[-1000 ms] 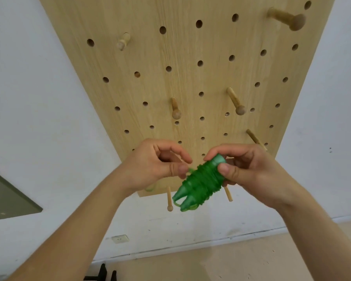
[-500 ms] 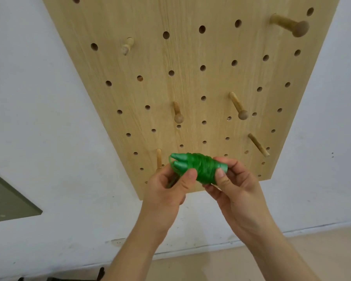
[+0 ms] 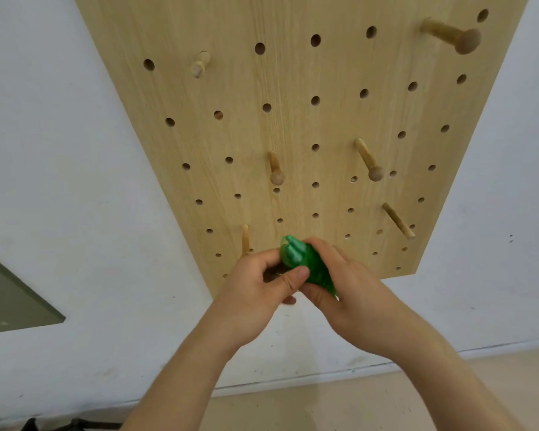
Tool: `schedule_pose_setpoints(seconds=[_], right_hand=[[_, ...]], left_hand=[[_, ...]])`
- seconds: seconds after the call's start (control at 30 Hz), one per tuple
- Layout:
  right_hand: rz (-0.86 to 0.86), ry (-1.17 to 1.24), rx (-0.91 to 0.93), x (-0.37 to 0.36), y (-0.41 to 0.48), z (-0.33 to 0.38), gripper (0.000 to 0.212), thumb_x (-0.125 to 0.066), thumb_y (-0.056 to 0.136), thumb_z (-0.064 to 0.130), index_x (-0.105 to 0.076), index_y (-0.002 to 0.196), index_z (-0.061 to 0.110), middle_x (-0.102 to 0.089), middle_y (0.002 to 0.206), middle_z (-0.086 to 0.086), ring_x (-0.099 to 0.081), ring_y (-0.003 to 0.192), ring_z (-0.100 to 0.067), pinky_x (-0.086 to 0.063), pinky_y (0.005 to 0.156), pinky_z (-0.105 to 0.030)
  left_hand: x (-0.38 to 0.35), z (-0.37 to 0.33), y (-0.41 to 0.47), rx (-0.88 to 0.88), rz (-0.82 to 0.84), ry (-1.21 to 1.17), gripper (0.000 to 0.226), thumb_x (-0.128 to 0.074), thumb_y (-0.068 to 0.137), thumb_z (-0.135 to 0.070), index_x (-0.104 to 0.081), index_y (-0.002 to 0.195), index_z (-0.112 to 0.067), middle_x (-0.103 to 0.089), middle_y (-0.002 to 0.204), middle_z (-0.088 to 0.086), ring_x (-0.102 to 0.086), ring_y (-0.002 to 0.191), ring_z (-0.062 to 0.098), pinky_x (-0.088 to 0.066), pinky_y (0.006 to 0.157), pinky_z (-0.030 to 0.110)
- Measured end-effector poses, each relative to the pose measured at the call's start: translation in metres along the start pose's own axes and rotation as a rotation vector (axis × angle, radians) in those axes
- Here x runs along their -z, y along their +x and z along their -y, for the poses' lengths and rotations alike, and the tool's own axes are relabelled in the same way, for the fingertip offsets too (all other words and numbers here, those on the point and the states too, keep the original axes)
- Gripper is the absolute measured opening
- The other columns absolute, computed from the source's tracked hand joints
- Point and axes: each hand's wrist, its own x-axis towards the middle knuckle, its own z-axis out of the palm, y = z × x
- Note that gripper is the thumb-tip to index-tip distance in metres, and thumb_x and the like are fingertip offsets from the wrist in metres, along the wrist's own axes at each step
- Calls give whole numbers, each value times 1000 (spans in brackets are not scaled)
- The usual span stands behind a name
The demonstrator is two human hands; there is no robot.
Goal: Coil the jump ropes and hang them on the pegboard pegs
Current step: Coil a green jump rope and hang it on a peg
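A green jump rope (image 3: 308,265), wound tightly around its two handles into a short bundle, is held in front of the lower edge of the wooden pegboard (image 3: 293,119). My left hand (image 3: 262,290) pinches the bundle from the left with thumb across it. My right hand (image 3: 349,287) wraps around it from the right and hides most of the cord. The handle ends point up and left. A short wooden peg (image 3: 245,239) sticks out just left of the bundle, apart from it.
Several other wooden pegs stick out of the board: a knobbed peg (image 3: 276,169), another knobbed one (image 3: 369,161), a plain dowel (image 3: 399,220), a big top-right peg (image 3: 451,37) and a small top-left peg (image 3: 200,63). White wall surrounds the board; beige floor lies below.
Both hands have closed in together on the green bundle and turned it so the handle ends now point up. The right hand covers more of it than before.
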Motion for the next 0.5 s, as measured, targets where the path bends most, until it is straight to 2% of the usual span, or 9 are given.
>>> schedule_pose_setpoints(seconds=[0.07, 0.1, 0.17, 0.2, 0.27, 0.3, 0.4, 0.43, 0.5], right_hand=[[-38, 146, -37, 1, 2, -1, 37, -55, 96, 30, -44, 131, 29, -58, 100, 13, -56, 85, -3, -46, 71, -22], [-42, 229, -55, 2, 3, -2, 31, -56, 96, 28, -48, 126, 30, -58, 93, 17, -56, 82, -3, -44, 69, -19], [-46, 330, -61, 3, 4, -2, 25, -57, 96, 24, -53, 119, 30, -60, 87, 21, -56, 79, -1, -44, 68, -16], [-42, 374, -60, 3, 4, -2, 23, -58, 95, 23, -55, 118, 28, -60, 85, 20, -56, 78, -1, -45, 69, -16], [-2, 530, -79, 1, 2, -5, 23, -59, 95, 22, -59, 117, 23, -64, 89, 7, -58, 80, -7, -49, 73, -25], [27, 653, -101, 0, 1, -7, 26, -59, 93, 23, -60, 118, 18, -65, 95, -5, -60, 84, -13, -51, 76, -30], [115, 1045, -187, -4, -2, -13, 38, -58, 89, 20, -58, 124, 6, -64, 112, -24, -64, 97, -37, -54, 84, -41], [133, 1133, -211, -5, -2, -14, 39, -58, 88, 18, -57, 125, 3, -64, 112, -25, -63, 97, -39, -54, 85, -42], [163, 1252, -235, -8, -3, -16, 41, -57, 87, 15, -56, 124, -2, -64, 105, -21, -62, 91, -33, -53, 81, -40]], left_hand=[[-4, -2, -1, -23, -94, -48, 23, -66, 87, -10, -70, 101, -28, -74, 88, -15, -69, 86, 1, -53, 77, 16], [-7, -2, -3, -65, -166, -8, 27, -69, 85, -9, -70, 97, -33, -74, 87, -18, -69, 85, 0, -52, 74, 13], [-11, 3, -6, -238, -317, 235, 26, -70, 85, -13, -72, 86, -38, -71, 79, -22, -69, 76, 1, -51, 64, 12], [-10, 7, -6, -361, -367, 386, 17, -69, 86, -16, -72, 87, -33, -71, 75, -17, -68, 70, 6, -52, 60, 19], [-6, 11, -6, -564, -395, 576, 7, -66, 87, -20, -72, 89, -23, -68, 71, -9, -64, 63, 11, -51, 57, 29], [-4, 11, -6, -610, -370, 566, 7, -67, 86, -19, -73, 89, -17, -68, 72, -9, -63, 63, 10, -51, 57, 28], [-1, 3, -9, -478, -200, 323, 13, -75, 79, -8, -74, 89, -16, -71, 78, -7, -68, 68, 6, -55, 64, 19], [0, 1, -9, -410, -154, 272, 19, -77, 77, -4, -75, 90, -18, -72, 80, -7, -69, 71, 6, -56, 68, 19], [4, -1, -9, -365, -88, 266, 25, -77, 76, -1, -76, 91, -20, -73, 82, -7, -70, 74, 6, -56, 71, 19]])
